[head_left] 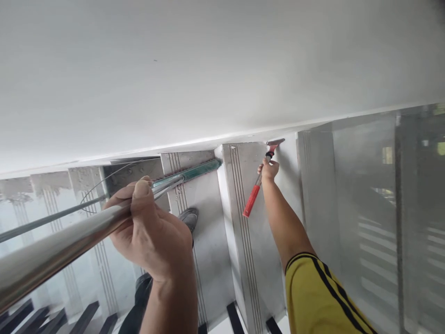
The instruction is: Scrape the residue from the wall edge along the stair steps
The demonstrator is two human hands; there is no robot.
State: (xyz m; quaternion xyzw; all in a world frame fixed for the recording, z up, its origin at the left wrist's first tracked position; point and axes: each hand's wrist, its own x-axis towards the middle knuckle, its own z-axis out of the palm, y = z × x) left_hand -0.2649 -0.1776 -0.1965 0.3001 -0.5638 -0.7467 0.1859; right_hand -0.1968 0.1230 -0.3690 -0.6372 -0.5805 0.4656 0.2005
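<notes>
The left hand (153, 232) grips the shiny metal handrail (62, 246) tight, and the right hand (269, 170) holds a red-handled scraper (257, 188) against the white wall (208, 69).

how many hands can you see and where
2. The left hand is low in the middle, gripping a shiny metal rail. The right hand is stretched out farther away, holding a red-handled scraper against the white wall. No others show.
</notes>
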